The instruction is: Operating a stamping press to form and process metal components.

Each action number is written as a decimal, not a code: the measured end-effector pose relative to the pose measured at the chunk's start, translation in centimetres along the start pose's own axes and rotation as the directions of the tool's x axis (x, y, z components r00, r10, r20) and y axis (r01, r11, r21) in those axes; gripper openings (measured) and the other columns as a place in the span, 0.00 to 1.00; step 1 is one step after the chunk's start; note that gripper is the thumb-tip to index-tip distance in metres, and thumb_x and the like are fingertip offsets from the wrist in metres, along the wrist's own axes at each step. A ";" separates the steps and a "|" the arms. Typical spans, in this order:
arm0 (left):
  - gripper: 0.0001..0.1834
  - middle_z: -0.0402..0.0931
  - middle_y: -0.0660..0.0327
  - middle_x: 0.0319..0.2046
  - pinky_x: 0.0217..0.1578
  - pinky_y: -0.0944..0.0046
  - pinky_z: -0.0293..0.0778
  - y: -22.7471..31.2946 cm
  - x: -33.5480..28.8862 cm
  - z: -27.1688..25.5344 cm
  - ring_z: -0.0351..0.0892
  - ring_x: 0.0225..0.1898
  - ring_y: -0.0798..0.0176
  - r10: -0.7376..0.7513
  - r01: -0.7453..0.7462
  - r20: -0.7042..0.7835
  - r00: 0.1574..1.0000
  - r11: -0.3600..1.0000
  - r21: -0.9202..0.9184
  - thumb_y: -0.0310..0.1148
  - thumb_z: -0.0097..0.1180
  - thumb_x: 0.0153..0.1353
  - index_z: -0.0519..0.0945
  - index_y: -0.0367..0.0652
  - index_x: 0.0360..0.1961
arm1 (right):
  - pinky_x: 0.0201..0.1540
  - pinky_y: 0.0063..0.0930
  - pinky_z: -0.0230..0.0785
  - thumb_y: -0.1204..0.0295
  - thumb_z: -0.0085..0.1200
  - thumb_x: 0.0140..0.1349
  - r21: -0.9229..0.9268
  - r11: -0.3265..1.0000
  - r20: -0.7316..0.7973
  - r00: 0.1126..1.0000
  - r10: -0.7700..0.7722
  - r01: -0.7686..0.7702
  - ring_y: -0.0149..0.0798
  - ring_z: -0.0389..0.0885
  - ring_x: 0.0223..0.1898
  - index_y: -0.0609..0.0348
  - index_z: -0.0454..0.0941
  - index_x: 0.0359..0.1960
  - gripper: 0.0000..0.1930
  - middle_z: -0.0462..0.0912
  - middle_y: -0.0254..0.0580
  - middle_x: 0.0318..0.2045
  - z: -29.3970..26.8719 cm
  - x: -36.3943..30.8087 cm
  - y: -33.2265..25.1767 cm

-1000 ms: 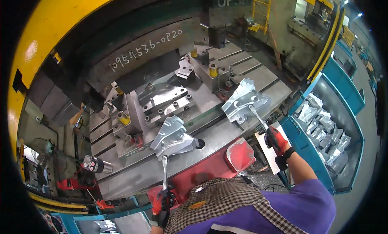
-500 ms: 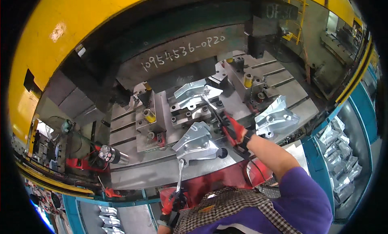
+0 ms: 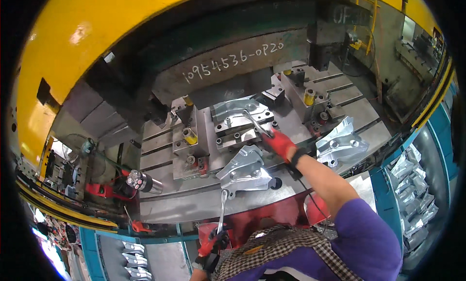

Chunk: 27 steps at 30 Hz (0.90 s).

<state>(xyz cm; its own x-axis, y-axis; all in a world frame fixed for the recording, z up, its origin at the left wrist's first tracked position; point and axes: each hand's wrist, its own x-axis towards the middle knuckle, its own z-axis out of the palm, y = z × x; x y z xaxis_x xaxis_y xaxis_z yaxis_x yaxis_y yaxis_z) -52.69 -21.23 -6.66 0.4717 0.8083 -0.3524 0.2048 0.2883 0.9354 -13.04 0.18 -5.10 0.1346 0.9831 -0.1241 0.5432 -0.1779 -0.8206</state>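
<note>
My left hand (image 3: 212, 242), in a red and black glove, is closed round a long wrench-like metal tool (image 3: 222, 212). That tool's rounded tip meets the near corner of a bent sheet-metal part (image 3: 246, 175) on the bed's front edge. My right hand (image 3: 280, 143), red-gloved, grips a similar wrench-like tool (image 3: 255, 123). Its tip reaches the near side of another sheet-metal part (image 3: 233, 109), which lies on the lower die block (image 3: 245, 133) beneath the raised upper die. Whether either tip clamps its part cannot be made out.
A third formed part (image 3: 341, 144) sits on the bed's right. Yellow-topped guide posts (image 3: 309, 96) flank the die. The dark upper die (image 3: 233, 62) hangs above. At right a blue-framed bin (image 3: 392, 203) holds many parts; several more lie lower left. A silver cylinder (image 3: 144, 182) stands left.
The part on the die, tilted and raised before, now lies flatter on it. My right hand has moved forward with its tool. The left tool stays at the front part; the whole view has shifted slightly.
</note>
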 end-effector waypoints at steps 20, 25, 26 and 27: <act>0.34 0.65 0.52 0.58 0.59 0.55 0.59 -8.3 -4.1 -4.8 0.61 0.60 0.49 0.027 -0.379 0.395 0.918 0.350 0.857 0.50 0.57 0.46 0.70 0.50 0.55 | 0.61 0.49 0.54 0.53 0.60 0.44 -0.610 0.779 0.282 0.959 0.042 0.145 0.59 0.58 0.60 0.45 0.69 0.55 0.33 0.66 0.51 0.57 -1.4 -34.1 12.4; 0.34 0.66 0.53 0.57 0.59 0.54 0.59 -8.8 -3.9 -5.0 0.61 0.60 0.48 -0.045 -0.278 0.338 0.940 0.474 0.835 0.51 0.56 0.47 0.70 0.50 0.55 | 0.58 0.45 0.60 0.55 0.61 0.43 -0.539 0.815 0.429 0.902 0.049 0.212 0.52 0.64 0.59 0.47 0.70 0.55 0.33 0.67 0.47 0.58 -0.5 -32.6 16.3; 0.33 0.65 0.54 0.58 0.59 0.54 0.59 -8.7 -3.9 -5.1 0.61 0.60 0.48 -0.054 -0.246 0.319 0.946 0.517 0.820 0.51 0.56 0.47 0.70 0.50 0.55 | 0.59 0.44 0.59 0.55 0.61 0.43 -0.545 0.805 0.426 0.904 0.024 0.235 0.52 0.63 0.60 0.47 0.70 0.54 0.33 0.67 0.47 0.58 -0.5 -32.6 16.5; 0.33 0.66 0.54 0.57 0.59 0.54 0.59 -8.2 -3.9 -4.8 0.61 0.60 0.48 -0.061 -0.263 0.331 0.942 0.478 0.838 0.51 0.56 0.47 0.70 0.51 0.55 | 0.60 0.43 0.58 0.55 0.61 0.43 -0.554 0.791 0.427 0.904 0.003 0.259 0.52 0.62 0.61 0.48 0.70 0.54 0.33 0.66 0.47 0.59 -0.6 -32.7 16.5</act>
<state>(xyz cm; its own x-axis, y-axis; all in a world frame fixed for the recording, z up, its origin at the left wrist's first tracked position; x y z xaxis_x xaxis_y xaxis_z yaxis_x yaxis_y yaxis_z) -60.35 -24.24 -12.78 0.7151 0.5738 -0.3992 0.6926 -0.5048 0.5152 -8.01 -34.95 -14.28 -0.2304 0.9070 -0.3525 0.9237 0.0899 -0.3724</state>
